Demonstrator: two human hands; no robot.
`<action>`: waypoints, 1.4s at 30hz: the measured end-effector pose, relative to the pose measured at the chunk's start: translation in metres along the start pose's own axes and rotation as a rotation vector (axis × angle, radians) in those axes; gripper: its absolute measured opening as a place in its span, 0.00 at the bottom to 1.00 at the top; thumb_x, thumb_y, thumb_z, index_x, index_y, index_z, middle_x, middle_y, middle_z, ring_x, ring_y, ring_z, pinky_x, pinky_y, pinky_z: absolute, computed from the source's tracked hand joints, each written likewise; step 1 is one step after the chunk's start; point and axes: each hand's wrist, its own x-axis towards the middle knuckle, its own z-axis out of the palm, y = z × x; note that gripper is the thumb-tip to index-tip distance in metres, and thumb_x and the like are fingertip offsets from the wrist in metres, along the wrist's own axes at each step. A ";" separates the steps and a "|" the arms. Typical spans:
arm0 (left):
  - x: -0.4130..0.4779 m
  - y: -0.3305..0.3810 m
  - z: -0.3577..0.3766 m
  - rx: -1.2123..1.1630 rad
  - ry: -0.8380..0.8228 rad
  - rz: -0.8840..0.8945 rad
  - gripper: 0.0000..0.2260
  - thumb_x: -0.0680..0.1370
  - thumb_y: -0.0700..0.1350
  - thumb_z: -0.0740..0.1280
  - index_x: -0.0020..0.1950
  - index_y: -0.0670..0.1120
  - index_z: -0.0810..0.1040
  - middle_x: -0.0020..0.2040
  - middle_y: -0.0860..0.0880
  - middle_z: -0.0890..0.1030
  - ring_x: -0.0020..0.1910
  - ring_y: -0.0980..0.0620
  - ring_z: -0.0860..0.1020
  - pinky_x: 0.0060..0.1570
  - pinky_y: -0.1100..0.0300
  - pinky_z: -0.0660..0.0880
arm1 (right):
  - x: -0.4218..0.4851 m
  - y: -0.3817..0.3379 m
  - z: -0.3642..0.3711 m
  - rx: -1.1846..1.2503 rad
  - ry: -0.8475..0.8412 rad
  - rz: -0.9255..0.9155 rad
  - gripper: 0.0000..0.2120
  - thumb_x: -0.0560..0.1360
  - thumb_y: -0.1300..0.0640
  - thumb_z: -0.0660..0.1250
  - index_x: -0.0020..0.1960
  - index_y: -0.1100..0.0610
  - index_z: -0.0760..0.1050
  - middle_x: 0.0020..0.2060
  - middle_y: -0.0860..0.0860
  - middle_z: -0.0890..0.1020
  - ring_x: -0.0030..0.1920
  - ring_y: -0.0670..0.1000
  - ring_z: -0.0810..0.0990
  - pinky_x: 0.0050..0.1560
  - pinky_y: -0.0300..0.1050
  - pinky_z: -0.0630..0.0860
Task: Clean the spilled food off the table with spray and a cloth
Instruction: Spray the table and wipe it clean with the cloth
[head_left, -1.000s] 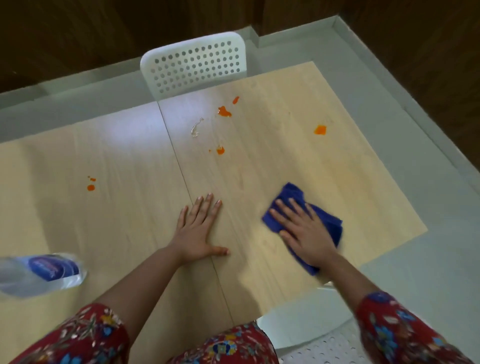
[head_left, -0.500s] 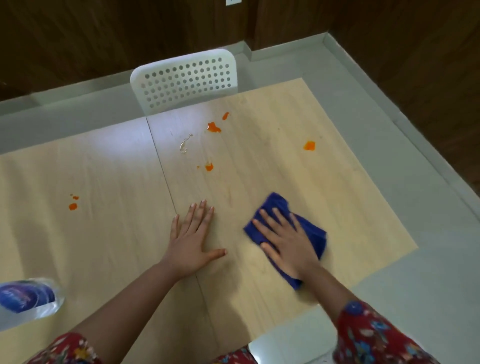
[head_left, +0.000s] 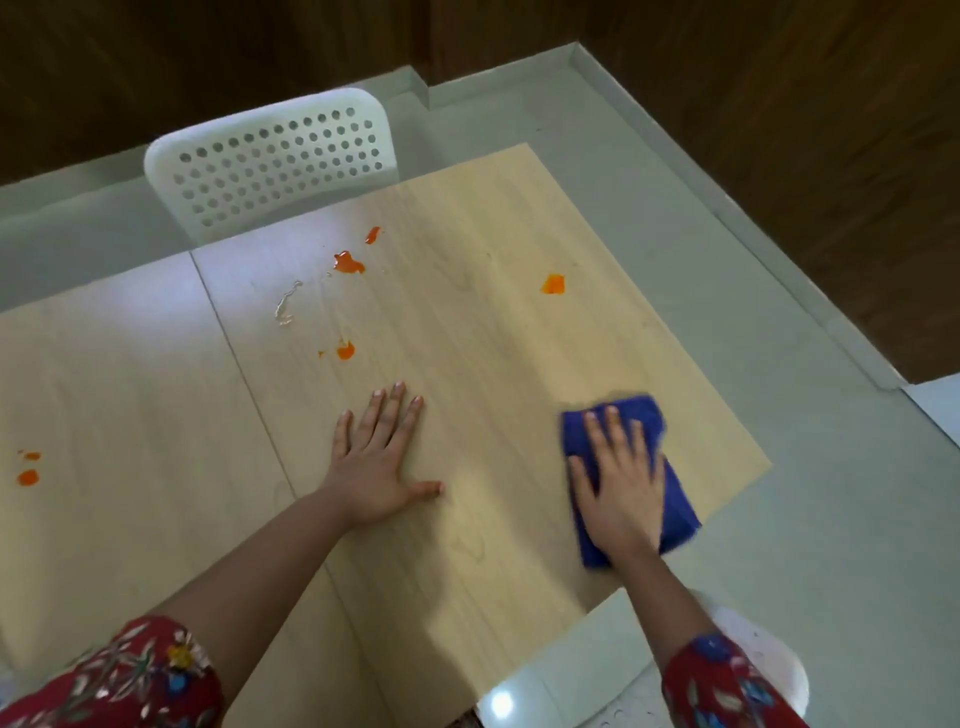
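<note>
1. The right hand (head_left: 621, 499) lies flat on the blue cloth (head_left: 675, 512), fingers straight and slightly spread. It presses the cloth onto the tabletop (head_left: 493, 338) and grips nothing.
2. The cloth is folded into a rough rectangle close to the tabletop's right edge. It shows beyond the fingertips and along the hand's right side, and its far edge is blurred.
3. The left hand (head_left: 379, 467) rests palm down on the wood, fingers straight and thumb out to the right. It is empty, just right of the seam (head_left: 249, 384) and well apart from the cloth.
4. Orange spots (head_left: 348, 263) sit far of the left hand, one orange blob (head_left: 552, 284) lies far of the cloth, and two orange drops (head_left: 27, 477) lie at the left edge.
5. A clear wet streak (head_left: 284, 309) lies left of the far spots.
6. A white perforated chair (head_left: 270, 161) stands at the far edge.
</note>
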 end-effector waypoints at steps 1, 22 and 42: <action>0.001 0.000 0.001 0.002 -0.008 0.001 0.49 0.58 0.78 0.43 0.71 0.59 0.24 0.69 0.58 0.21 0.70 0.56 0.24 0.71 0.46 0.31 | 0.003 0.018 -0.002 0.030 0.042 0.217 0.29 0.79 0.38 0.47 0.78 0.44 0.52 0.78 0.45 0.53 0.78 0.54 0.51 0.75 0.59 0.49; 0.001 -0.003 0.002 -0.019 0.003 0.005 0.52 0.57 0.81 0.43 0.73 0.59 0.26 0.71 0.58 0.22 0.72 0.55 0.25 0.72 0.45 0.33 | 0.072 0.067 -0.027 0.188 -0.030 0.893 0.29 0.78 0.35 0.42 0.77 0.37 0.43 0.79 0.47 0.44 0.76 0.66 0.39 0.66 0.78 0.44; -0.001 -0.003 0.008 -0.165 0.143 0.042 0.43 0.66 0.75 0.45 0.77 0.61 0.36 0.74 0.63 0.30 0.74 0.60 0.30 0.71 0.53 0.30 | 0.204 -0.035 -0.031 0.162 -0.024 0.498 0.27 0.81 0.41 0.43 0.79 0.43 0.43 0.79 0.48 0.45 0.78 0.60 0.40 0.71 0.71 0.41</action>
